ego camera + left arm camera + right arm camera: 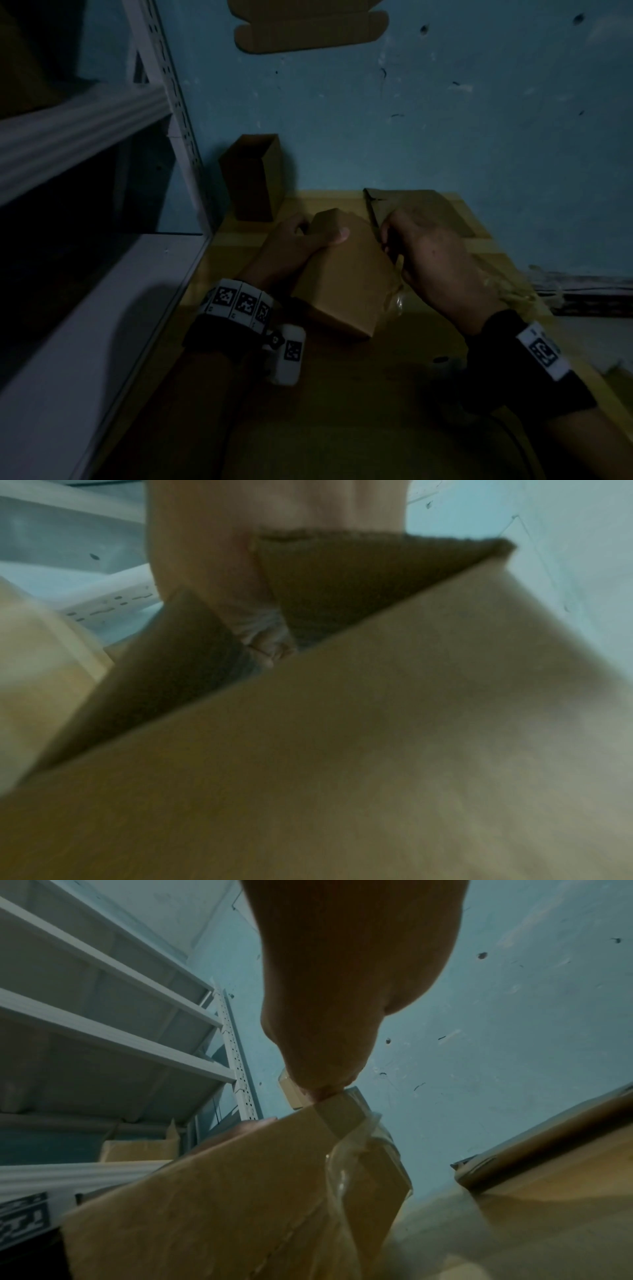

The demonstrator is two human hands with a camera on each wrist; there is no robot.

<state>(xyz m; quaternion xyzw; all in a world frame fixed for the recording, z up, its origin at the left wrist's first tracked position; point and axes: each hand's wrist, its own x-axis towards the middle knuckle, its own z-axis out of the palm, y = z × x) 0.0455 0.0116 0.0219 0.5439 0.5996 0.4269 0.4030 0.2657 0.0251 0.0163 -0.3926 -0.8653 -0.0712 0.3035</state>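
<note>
Dim head view of a packing spot against a blue wall (445, 102). A small cardboard box (342, 274) sits tilted near the middle of the view, lifted partly off the cardboard-covered surface (342, 394).

The left hand (291, 246) grips the box from its 9 o'clock side. The thumb lies across the top face and the fingers are curled round the far edge. The right hand (438, 263) is at the box's 3 o'clock side. In the right wrist view its fingertips (322, 1085) pinch the end of a strip of clear tape (346, 1167) at the box's upper corner. The tape runs crinkled down the box's side.

The step in hand appears to be sealing the box with tape. The next move probably calls for drawing the strip taut and pressing it flat along the seam while the left hand braces the box against the pull. The wrinkles suggest the tape could stick to itself.

At 11 o'clock from the held box stands an upright open carton (253, 178). Flattened cardboard (424, 212) lies at 1 o'clock, just behind the right hand. A grey metal shelving rack (85, 120) fills the 9 o'clock side of the view.
</note>
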